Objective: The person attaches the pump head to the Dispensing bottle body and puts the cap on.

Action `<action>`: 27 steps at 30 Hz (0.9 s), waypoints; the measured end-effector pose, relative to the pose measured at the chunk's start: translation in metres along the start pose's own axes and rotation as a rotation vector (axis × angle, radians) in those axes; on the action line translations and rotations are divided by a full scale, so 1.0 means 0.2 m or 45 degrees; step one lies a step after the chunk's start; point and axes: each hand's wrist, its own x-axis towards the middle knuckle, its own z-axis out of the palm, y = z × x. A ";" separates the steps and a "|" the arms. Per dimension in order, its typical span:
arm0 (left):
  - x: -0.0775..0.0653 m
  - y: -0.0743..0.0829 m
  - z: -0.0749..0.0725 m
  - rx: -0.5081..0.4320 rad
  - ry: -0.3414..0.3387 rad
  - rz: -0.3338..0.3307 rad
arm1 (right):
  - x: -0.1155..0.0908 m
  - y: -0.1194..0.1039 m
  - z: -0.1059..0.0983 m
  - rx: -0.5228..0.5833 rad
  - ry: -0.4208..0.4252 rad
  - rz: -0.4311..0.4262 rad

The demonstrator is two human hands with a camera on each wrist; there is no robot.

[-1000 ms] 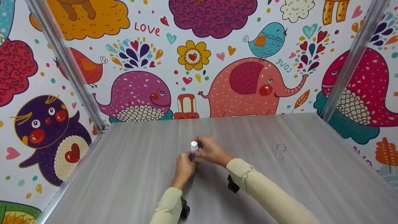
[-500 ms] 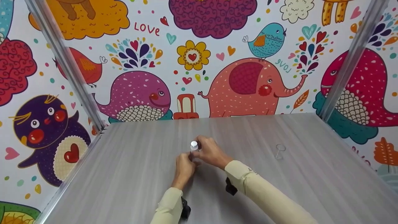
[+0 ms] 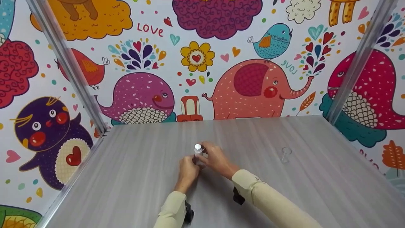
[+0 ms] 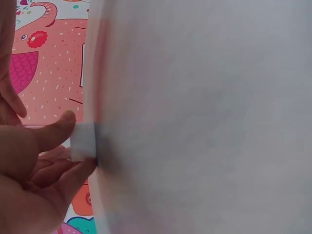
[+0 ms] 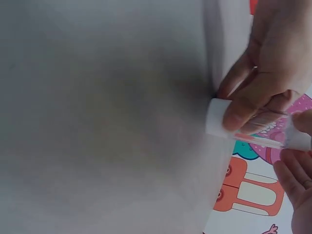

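A small clear bottle [image 3: 198,153] with a white cap stands upright near the middle of the table. Low down, my left hand [image 3: 187,171] pinches its white base [image 4: 84,141] between thumb and fingers, right by the tabletop. My right hand [image 3: 218,160] holds the upper part from the right side, fingers about the white top [image 5: 298,137]. Between the two hands the see-through body [image 5: 258,140] shows in the right wrist view. The fingers hide much of the bottle in the head view.
A small clear piece with a round rim [image 3: 286,154] stands on the grey wood-grain table [image 3: 142,177] to the right. Walls with cartoon prints [image 3: 250,91] and metal posts [image 3: 68,63] close in the back and sides.
My right hand and wrist have shifted slightly, lately toward me and to the right, with the fingers still at the bottle's top. My left hand and the bottle stay in place.
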 end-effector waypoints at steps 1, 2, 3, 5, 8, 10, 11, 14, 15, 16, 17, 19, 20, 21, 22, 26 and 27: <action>0.00 0.00 0.00 0.008 0.003 0.004 | -0.01 0.01 0.00 -0.021 0.005 -0.027; 0.00 0.00 0.00 0.012 0.001 0.000 | -0.01 0.01 0.00 -0.046 0.009 -0.048; 0.00 0.00 0.00 0.015 -0.001 0.001 | -0.01 0.01 0.00 -0.066 0.013 -0.065; 0.01 0.00 0.00 0.028 0.004 0.001 | -0.02 0.02 0.00 -0.085 0.013 -0.079; 0.01 0.01 0.01 0.025 0.000 -0.008 | -0.02 0.03 -0.01 -0.122 0.021 -0.110; 0.01 0.01 0.01 0.021 -0.002 -0.009 | -0.02 0.04 -0.01 -0.160 0.036 -0.150; 0.01 0.01 0.01 0.022 -0.001 -0.008 | -0.02 0.04 -0.01 -0.178 0.046 -0.174; 0.01 0.01 0.01 0.036 -0.001 -0.002 | -0.03 0.06 -0.03 -0.240 0.081 -0.230; 0.01 0.00 0.00 0.042 -0.001 0.000 | -0.04 0.07 -0.03 -0.258 0.090 -0.244; 0.01 0.00 0.00 0.046 -0.004 -0.003 | -0.04 0.08 -0.04 -0.280 0.098 -0.258; 0.01 0.00 0.00 0.055 0.000 0.001 | -0.04 0.08 -0.05 -0.294 0.107 -0.270; 0.01 0.00 0.00 0.069 0.007 0.009 | -0.05 0.10 -0.06 -0.335 0.133 -0.302; 0.01 0.00 0.00 0.076 0.012 0.014 | -0.05 0.11 -0.06 -0.359 0.150 -0.323; 0.01 0.00 0.00 0.084 0.020 0.022 | -0.05 0.11 -0.07 -0.380 0.174 -0.348; 0.01 0.00 0.00 0.090 0.025 0.028 | -0.06 0.13 -0.07 -0.402 0.197 -0.370; 0.00 0.01 0.00 0.075 0.019 0.003 | -0.07 0.17 -0.08 -0.445 0.253 -0.417; 0.00 0.01 0.00 0.074 0.012 -0.005 | -0.08 0.18 -0.09 -0.449 0.254 -0.419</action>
